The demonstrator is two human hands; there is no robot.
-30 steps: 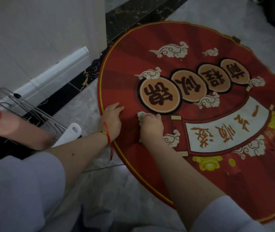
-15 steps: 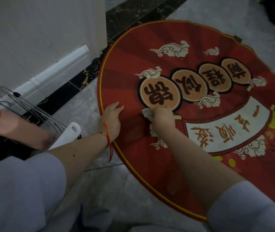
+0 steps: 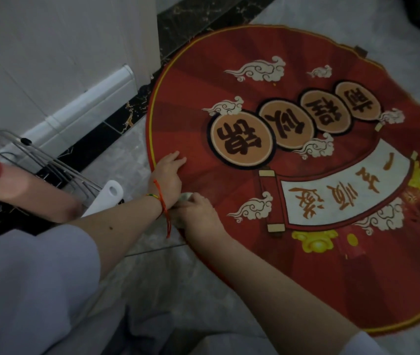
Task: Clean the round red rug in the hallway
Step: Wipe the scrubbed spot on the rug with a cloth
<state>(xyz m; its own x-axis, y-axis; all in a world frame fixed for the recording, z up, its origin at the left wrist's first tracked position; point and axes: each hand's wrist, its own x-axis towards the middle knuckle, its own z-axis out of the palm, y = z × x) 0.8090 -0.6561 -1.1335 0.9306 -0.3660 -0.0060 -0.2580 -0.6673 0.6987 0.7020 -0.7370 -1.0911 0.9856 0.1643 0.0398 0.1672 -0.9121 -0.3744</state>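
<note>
- While the left hand (image 3: 169,172) is pressing flat-fingered on the red rug (image 3: 306,175), the right hand (image 3: 198,208) is clutching a cloth (image 3: 184,197);
- rubbing near the rim is risking a lifted edge.

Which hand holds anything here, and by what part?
The right hand bunches a pale cloth underneath it on the rug; the left hand rests flat.

Rug (image 3: 306,265) flat on the floor (image 3: 178,290), filling the right side. Left hand (image 3: 168,175) on the rug's left edge; right hand (image 3: 198,213) just near of it, on a cloth (image 3: 184,197) lying between the two. Wall (image 3: 50,60) with skirting board (image 3: 88,103) at far left. Wire rack (image 3: 37,155) at left below the skirting, well apart from the rug.
</note>
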